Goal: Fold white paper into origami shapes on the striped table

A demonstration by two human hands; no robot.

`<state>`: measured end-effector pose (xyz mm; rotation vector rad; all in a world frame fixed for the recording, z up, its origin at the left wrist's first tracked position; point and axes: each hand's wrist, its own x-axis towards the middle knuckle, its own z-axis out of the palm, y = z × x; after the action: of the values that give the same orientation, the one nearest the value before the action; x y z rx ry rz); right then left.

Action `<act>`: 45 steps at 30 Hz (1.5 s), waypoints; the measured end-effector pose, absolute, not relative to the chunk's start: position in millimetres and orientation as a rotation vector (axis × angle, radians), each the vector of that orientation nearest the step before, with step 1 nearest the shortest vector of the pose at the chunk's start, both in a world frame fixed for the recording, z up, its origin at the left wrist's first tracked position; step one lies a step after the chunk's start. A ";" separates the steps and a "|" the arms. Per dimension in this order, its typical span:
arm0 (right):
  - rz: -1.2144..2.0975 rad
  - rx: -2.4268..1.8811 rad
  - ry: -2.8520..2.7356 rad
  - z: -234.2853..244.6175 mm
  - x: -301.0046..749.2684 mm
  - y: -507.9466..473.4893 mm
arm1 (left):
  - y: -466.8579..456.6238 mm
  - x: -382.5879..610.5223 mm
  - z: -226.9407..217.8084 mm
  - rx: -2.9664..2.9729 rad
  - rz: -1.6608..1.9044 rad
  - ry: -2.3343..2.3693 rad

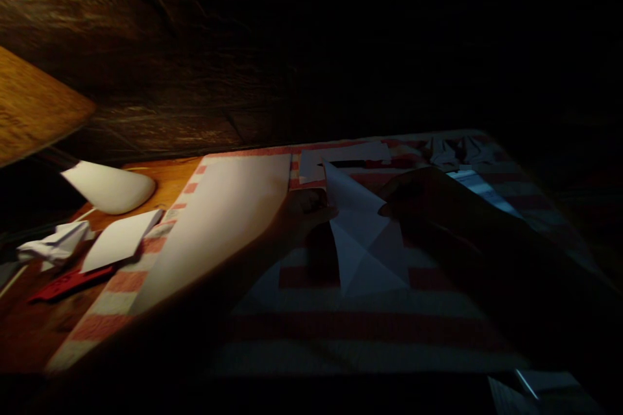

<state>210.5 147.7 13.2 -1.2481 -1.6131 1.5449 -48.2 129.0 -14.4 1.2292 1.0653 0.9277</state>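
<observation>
A sheet of white paper [367, 253] with diagonal creases is raised above the striped cloth, its upper part folded to a point. My left hand [311, 204] pinches its left edge between thumb and fingers. On the opposite edge, my right hand [402, 191] grips the paper with thumb and fingertips, mostly in shadow. Behind the hands lie a flat piece of paper [311, 165] and a dark, slim tool with a pointed tip [348, 163]. A large white sheet [219, 214] lies left of my left hand, partly covered by that arm.
A lamp with a white base [109, 188] stands at the left. Near it are a folded paper shape [58, 243], a white card [121, 240] and a red object [73, 283]. Two folded paper pieces [442, 151] sit at the far right of the striped cloth [316, 327].
</observation>
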 end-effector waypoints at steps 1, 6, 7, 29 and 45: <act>1.535 -1.248 -1.622 12.7 210.5 147.7 | 129.0 -47.9 -14.1 1.227 0.925 1.047; 1.552 -1.218 -1.631 12.5 209.5 146.7 | 131.4 -46.9 -16.6 1.271 0.925 1.019; 1.554 -1.216 -1.636 13.1 209.2 146.2 | 131.2 -46.7 -16.5 1.283 0.918 1.009; 1.572 -1.189 -1.607 10.2 208.8 146.9 | 127.9 -46.8 -14.9 1.252 0.881 1.034; 1.583 -1.209 -1.583 11.3 208.6 146.7 | 128.8 -45.9 -16.8 1.210 0.931 1.020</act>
<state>208.6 146.7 11.3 -1.2090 -1.5830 1.5827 -45.9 128.8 -16.8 1.2105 1.0202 0.9312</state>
